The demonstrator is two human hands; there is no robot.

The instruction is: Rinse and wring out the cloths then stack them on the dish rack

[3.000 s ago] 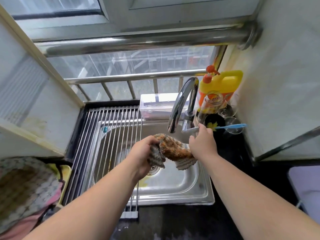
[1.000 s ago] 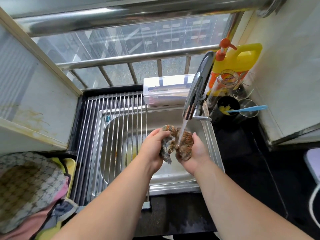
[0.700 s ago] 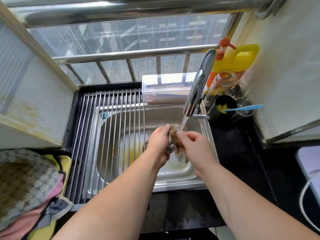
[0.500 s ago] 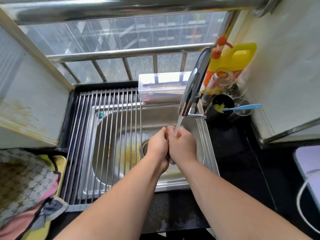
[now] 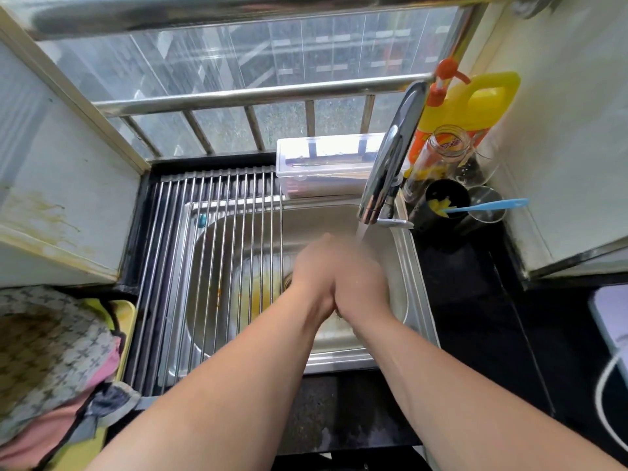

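Over the steel sink (image 5: 418, 321), my left hand (image 5: 312, 270) and my right hand (image 5: 362, 280) are pressed together, blurred by motion. They squeeze the brown cloth (image 5: 338, 313) between them; only a sliver of it shows at the heels of the hands. Water runs from the chrome faucet (image 5: 390, 164) onto my fingers. The roll-up dish rack (image 5: 210, 266) of steel rods spans the left part of the sink and has nothing on it. A pile of other cloths (image 5: 51, 351) lies in a yellow basin (image 5: 127, 321) at the lower left.
A clear plastic box (image 5: 323, 164) stands behind the sink. To the right of the faucet are a yellow detergent bottle (image 5: 475, 103), a glass jar (image 5: 438, 158) and a black cup (image 5: 445, 205) with a blue brush (image 5: 489, 206). Black counter (image 5: 475, 300) runs on the right.
My hands opened the cloth under the stream, then closed together around it until it is almost hidden. They now sit slightly lower over the drain.
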